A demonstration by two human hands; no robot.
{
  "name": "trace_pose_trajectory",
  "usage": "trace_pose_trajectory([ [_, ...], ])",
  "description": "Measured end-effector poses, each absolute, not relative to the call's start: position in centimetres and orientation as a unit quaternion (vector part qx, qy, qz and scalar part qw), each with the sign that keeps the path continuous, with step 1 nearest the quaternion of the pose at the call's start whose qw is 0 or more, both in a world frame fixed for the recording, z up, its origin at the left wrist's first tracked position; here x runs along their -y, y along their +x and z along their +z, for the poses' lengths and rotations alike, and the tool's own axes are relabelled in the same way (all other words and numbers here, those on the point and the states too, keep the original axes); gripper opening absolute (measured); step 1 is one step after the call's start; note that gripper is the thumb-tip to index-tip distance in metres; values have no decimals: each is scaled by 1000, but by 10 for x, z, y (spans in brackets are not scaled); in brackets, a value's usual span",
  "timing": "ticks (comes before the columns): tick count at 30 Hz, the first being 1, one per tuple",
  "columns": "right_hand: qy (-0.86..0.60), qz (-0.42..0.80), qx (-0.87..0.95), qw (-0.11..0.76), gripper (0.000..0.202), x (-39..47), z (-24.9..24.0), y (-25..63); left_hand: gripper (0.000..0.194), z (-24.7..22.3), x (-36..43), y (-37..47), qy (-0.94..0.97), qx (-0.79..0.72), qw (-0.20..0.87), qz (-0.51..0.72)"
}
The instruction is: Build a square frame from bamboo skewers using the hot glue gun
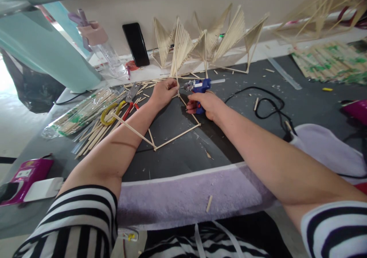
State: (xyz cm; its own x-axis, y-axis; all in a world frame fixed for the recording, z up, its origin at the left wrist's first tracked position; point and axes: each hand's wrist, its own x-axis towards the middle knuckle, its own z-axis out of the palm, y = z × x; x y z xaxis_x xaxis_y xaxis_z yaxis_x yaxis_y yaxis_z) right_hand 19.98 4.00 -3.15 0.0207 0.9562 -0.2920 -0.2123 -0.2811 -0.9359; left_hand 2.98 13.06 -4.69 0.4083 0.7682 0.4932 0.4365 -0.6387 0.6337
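Observation:
My left hand (164,94) pinches a thin wooden stick (177,74) that stands up at the far corner of a stick frame (179,137). The frame lies on the grey table, and another stick (133,131) slants up from its near left corner. Wrapped in my right hand (207,103) is a blue hot glue gun (202,85), its tip pointing left toward the pinched stick. A clear glue stick pokes from the back of the gun. Whether the tip touches the corner I cannot tell.
Left of the frame lie yellow-handled scissors (113,112), red-handled pliers (127,111), loose sticks and a bagged stick bundle (86,105). Finished stick structures (206,43), a phone (136,44) and a bottle (100,47) stand behind. A black cord (269,97) curls at right; purple cloth (189,196) covers the near edge.

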Motion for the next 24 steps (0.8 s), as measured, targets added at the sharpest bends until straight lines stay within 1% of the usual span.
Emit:
trace_pose_trajectory([
  [16, -534, 597, 357, 482, 16, -41, -32, 199, 7, -46, -130, 30, 814, -370, 211, 396],
  [24, -536, 596, 356, 481, 15, -41, -31, 198, 9, -45, -129, 30, 817, -372, 208, 388],
])
